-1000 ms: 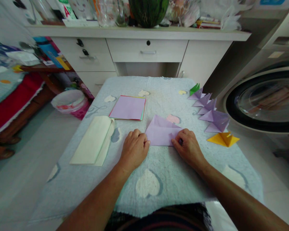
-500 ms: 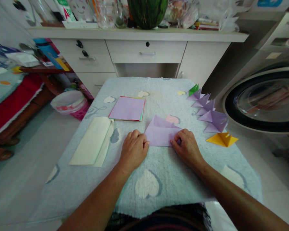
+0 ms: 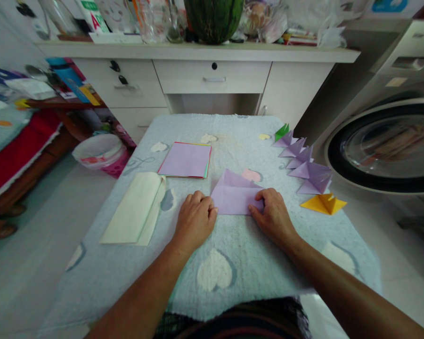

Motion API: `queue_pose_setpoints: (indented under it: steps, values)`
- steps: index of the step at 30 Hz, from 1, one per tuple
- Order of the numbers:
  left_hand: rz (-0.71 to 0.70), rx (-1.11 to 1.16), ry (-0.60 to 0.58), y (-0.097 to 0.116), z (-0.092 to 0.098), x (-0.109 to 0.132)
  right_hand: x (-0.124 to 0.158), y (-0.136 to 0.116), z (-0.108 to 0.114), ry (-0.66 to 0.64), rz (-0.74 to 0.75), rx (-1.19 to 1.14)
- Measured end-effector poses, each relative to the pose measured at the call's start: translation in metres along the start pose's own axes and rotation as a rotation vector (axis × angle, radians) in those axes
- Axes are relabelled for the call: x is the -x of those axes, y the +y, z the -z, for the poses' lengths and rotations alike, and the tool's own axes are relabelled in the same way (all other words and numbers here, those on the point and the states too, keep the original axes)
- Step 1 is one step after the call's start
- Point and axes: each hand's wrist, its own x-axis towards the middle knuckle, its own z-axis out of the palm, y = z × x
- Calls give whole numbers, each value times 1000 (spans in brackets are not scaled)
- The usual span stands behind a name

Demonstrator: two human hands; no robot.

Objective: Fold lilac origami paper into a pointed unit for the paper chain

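Note:
A lilac paper sheet (image 3: 233, 194), partly folded, lies on the light blue cloth (image 3: 233, 263) over the table. My left hand (image 3: 194, 220) rests with curled fingers on the sheet's left corner. At the sheet's right corner my right hand (image 3: 273, 214) presses down with bent fingers. A stack of square coloured papers (image 3: 185, 160), lilac on top, lies just beyond the left hand. Several folded lilac pieces (image 3: 305, 162), a green one (image 3: 281, 132) and a yellow one (image 3: 323, 203) line the right edge.
A cream folded paper bag (image 3: 136, 208) lies left of my hands. Behind the table stands a white desk with drawers (image 3: 214, 77) and a watermelon (image 3: 214, 16) on top. A washing machine door (image 3: 385, 146) is at the right, a pink basin (image 3: 99, 151) on the floor at the left.
My right hand's fingers have slid slightly inward along the sheet's right corner. The left hand and the sheet stay in place.

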Motion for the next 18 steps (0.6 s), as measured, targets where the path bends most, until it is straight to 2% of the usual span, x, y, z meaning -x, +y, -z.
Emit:
queue_pose_setpoints:
  steps: [5, 9, 13, 18]
  values:
    - [-3, -1, 4, 0, 0, 0, 0, -2, 2, -5, 65, 8]
    - [-3, -6, 3, 0, -1, 0, 0, -5, 3, -18, 215, 110]
    - [0, -16, 12, 0, -2, 0, -1, -5, 3, -150, 422, 113]
    - [-4, -20, 33, -1, -3, 0, -6, -11, 14, -304, 482, 211]
